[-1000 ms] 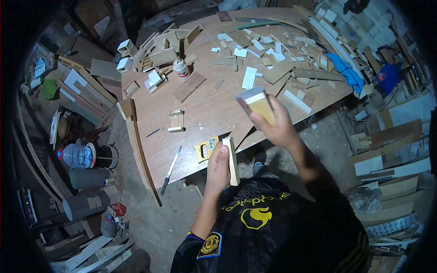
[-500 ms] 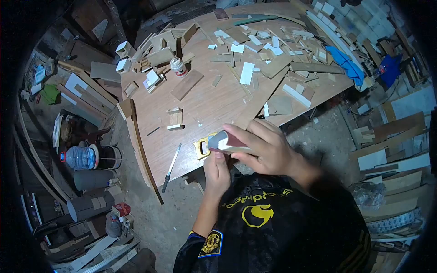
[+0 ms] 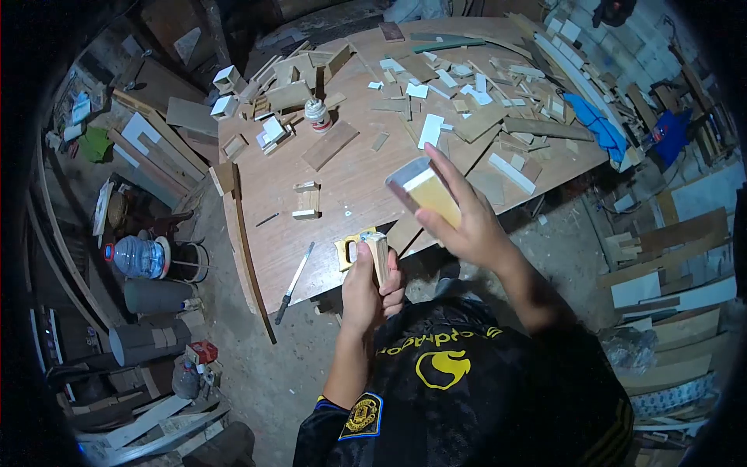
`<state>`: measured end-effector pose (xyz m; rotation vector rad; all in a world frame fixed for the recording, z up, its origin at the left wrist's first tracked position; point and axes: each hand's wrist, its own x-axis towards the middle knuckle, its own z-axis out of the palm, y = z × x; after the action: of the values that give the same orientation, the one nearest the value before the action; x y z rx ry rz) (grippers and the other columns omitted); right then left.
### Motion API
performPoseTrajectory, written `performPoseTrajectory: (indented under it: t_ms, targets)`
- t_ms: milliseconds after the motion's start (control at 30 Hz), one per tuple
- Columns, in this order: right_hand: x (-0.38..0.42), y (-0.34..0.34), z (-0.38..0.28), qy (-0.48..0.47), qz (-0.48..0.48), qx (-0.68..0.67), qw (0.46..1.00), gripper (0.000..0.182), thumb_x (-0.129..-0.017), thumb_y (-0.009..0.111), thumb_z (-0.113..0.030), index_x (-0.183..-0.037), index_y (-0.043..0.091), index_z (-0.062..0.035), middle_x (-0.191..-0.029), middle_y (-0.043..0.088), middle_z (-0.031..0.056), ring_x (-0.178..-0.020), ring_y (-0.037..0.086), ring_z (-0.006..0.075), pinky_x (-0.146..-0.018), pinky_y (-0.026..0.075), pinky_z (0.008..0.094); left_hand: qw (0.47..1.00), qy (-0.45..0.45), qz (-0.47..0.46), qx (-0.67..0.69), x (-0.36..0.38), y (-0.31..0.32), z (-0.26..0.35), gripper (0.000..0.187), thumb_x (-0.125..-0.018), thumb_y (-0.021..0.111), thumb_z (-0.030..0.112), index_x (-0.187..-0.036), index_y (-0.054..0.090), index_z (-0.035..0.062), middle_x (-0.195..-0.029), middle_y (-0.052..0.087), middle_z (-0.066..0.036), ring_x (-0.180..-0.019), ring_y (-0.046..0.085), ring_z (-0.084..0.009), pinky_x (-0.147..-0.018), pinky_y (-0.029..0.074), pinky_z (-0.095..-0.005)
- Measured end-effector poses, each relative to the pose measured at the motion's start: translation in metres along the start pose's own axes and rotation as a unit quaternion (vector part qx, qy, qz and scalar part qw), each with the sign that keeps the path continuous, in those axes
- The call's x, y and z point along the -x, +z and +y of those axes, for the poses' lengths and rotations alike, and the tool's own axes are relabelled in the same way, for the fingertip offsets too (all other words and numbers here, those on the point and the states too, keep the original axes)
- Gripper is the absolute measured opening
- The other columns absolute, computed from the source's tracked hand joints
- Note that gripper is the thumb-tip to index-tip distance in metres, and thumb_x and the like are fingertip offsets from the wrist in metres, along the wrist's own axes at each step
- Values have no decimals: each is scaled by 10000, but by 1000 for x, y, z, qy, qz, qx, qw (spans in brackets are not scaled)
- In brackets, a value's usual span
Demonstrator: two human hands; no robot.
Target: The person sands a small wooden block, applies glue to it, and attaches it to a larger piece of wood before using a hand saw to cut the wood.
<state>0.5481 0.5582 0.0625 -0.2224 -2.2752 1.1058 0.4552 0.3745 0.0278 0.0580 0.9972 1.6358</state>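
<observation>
My left hand [image 3: 364,292] is wrapped round a small wooden piece [image 3: 378,257], held upright near the table's front edge. Raised to the right of it, my right hand [image 3: 467,218] grips a block wrapped in sandpaper [image 3: 428,194], apart from the wooden piece. Partly hidden behind the wooden piece is a yellow-handled saw [image 3: 344,255] on the table [image 3: 296,268]. A long thin blade with a dark handle [image 3: 285,302] lies left of my left hand. Further back is a small wooden frame with white ends [image 3: 306,201].
Wooden offcuts [image 3: 482,121] cover the back right of the table, with a blue cloth [image 3: 595,128] at its right edge. A white jar [image 3: 317,114] stands by small wooden boxes [image 3: 289,93]. A long strip [image 3: 247,265] runs along the left edge.
My right hand has lifted the sandpaper block up and away from the wooden piece, which now shows in my left hand. The view has shifted slightly.
</observation>
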Motion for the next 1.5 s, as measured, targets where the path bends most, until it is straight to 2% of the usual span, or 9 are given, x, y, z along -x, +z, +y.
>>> performPoseTrajectory:
  t_ms: [300, 367, 567, 600, 667, 767, 967, 1433, 1500]
  targets:
    - [61, 115, 230, 329, -74, 108, 935, 759, -868, 637, -373, -1488, 288, -112, -1314, 540, 265, -1177, 555, 418, -977, 453, 454, 991, 18, -53, 118, 2, -14, -13, 546, -999, 282, 600, -941, 493, 100, -568, 342, 19, -393, 274, -72, -333, 240, -226]
    - [61, 122, 246, 359, -90, 107, 923, 758, -867, 637, -370, -1488, 287, -111, -1311, 539, 270, -1170, 557, 422, -975, 454, 460, 986, 134, 64, -76, 1, -16, -21, 539, -1018, 296, 556, -988, 535, 74, -597, 404, 11, -429, 315, -70, -388, 257, -222]
    - [47, 142, 302, 373, -99, 135, 913, 805, -847, 666, -306, -1485, 257, -35, -1343, 512, 256, -1206, 522, 412, -1022, 419, 452, 935, 241, 165, -199, 14, -25, -22, 422, -1043, 365, 428, -900, 525, 64, -625, 418, 42, -497, 358, -50, -443, 291, -222]
    - [45, 148, 293, 318, -27, 244, 916, 720, -837, 688, -279, -1439, 369, -48, -1285, 554, 237, -1153, 558, 393, -989, 435, 461, 918, 284, 172, -218, 16, -26, -22, 395, -1047, 378, 397, -875, 510, 67, -631, 416, 44, -510, 359, -46, -455, 295, -219]
    - [29, 135, 233, 113, 97, 209, 966, 482, -838, 701, -217, -1273, 569, -54, -1188, 600, 196, -1064, 597, 339, -907, 473, 427, 898, 298, 194, -260, 20, -30, -20, 389, -1052, 387, 361, -818, 469, 61, -643, 402, 43, -552, 355, -44, -490, 305, -225]
    - [11, 97, 102, 9, 16, -46, 999, 229, -813, 730, -129, -1024, 695, -48, -978, 647, 127, -898, 631, 283, -775, 499, 352, 868, 305, 202, -336, 18, -35, -22, 408, -1054, 380, 345, -831, 491, 21, -655, 401, 35, -618, 357, -58, -541, 318, -247]
    - [1, 53, 20, -202, -63, -81, 974, 154, -763, 768, -126, -894, 720, -59, -842, 672, 76, -759, 659, 238, -680, 496, 332, 912, 250, 112, -306, 7, -31, -21, 421, -1051, 365, 403, -856, 517, 62, -653, 416, 39, -529, 359, -53, -475, 297, -234]
    - [16, 39, 15, -115, -84, -40, 989, 91, -859, 645, -59, -895, 591, 5, -880, 616, 136, -828, 620, 298, -748, 492, 355, 968, 100, 5, -229, 3, -18, -8, 439, -1046, 349, 438, -935, 557, 67, -622, 447, 38, -481, 356, -45, -434, 277, -213]
    - [20, 42, 11, -6, -104, -105, 989, 83, -896, 598, -59, -896, 548, 8, -867, 585, 138, -803, 596, 280, -749, 475, 339, 974, 87, -14, -210, 3, -22, -9, 440, -1045, 346, 440, -942, 555, 67, -618, 451, 34, -469, 354, -47, -423, 277, -215]
